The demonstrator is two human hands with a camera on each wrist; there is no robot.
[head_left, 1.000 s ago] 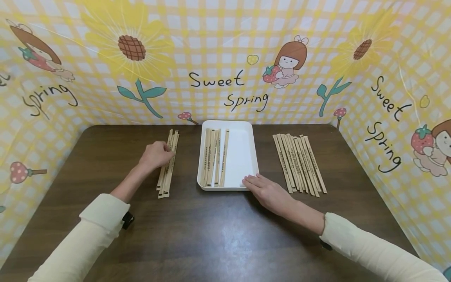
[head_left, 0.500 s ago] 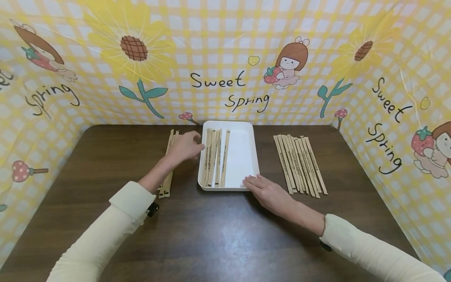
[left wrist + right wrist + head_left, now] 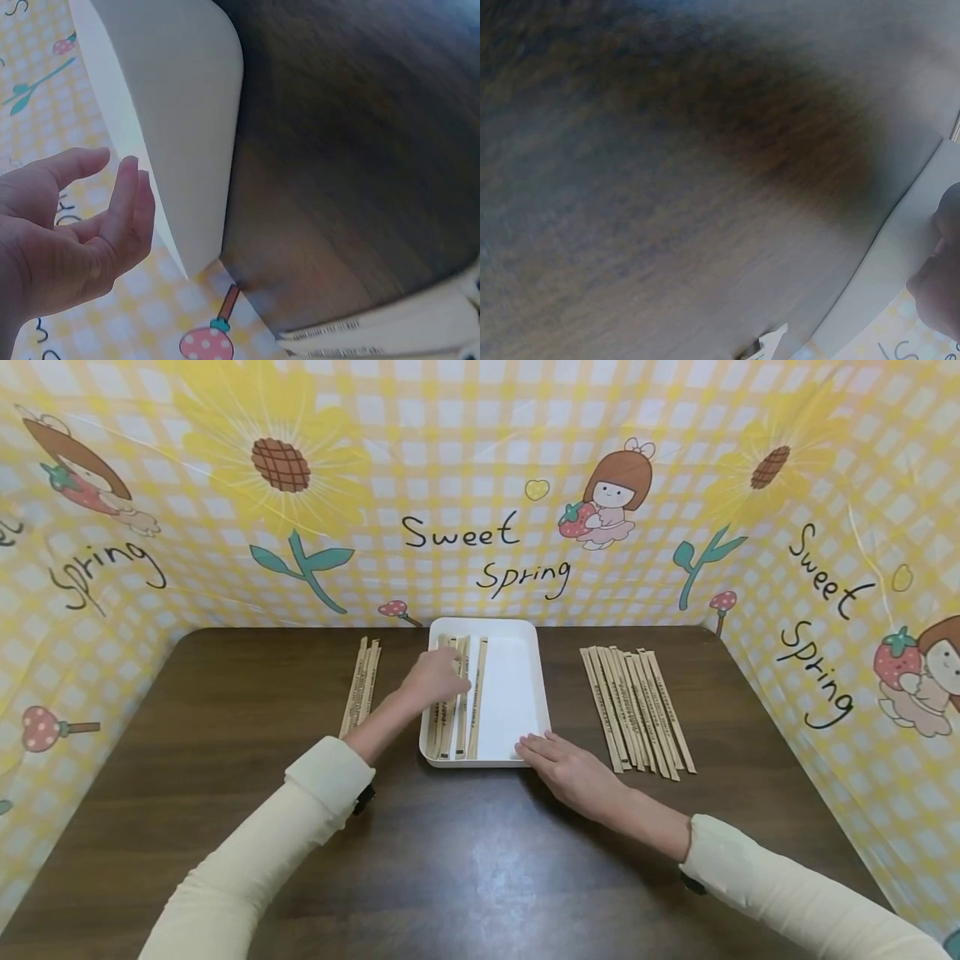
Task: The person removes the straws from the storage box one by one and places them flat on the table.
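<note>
My left hand [image 3: 435,677] hovers over the left side of a white tray [image 3: 516,685]. In the left wrist view the thumb and fingers of that left hand [image 3: 82,232] are loosely bent and apart, with nothing visible between them. Beneath it in the tray lie several slim, paper-wrapped sticks [image 3: 477,702], partly hidden by the hand. My right hand [image 3: 573,772] rests its extended fingers on the tray's near right corner. Only a dark part of the right hand [image 3: 941,277] shows in the right wrist view, beside the tray wall [image 3: 885,262].
Left of the tray, a small group of wrapped sticks [image 3: 362,685] lies on the dark wooden table [image 3: 435,868], its near end covered by the left forearm. A larger row of wrapped sticks [image 3: 637,710] lies to the right. Patterned cloth [image 3: 450,468] surrounds the table's back and sides.
My left hand has moved right, from the left group of sticks to over the tray. The right hand stays at the tray's corner.
</note>
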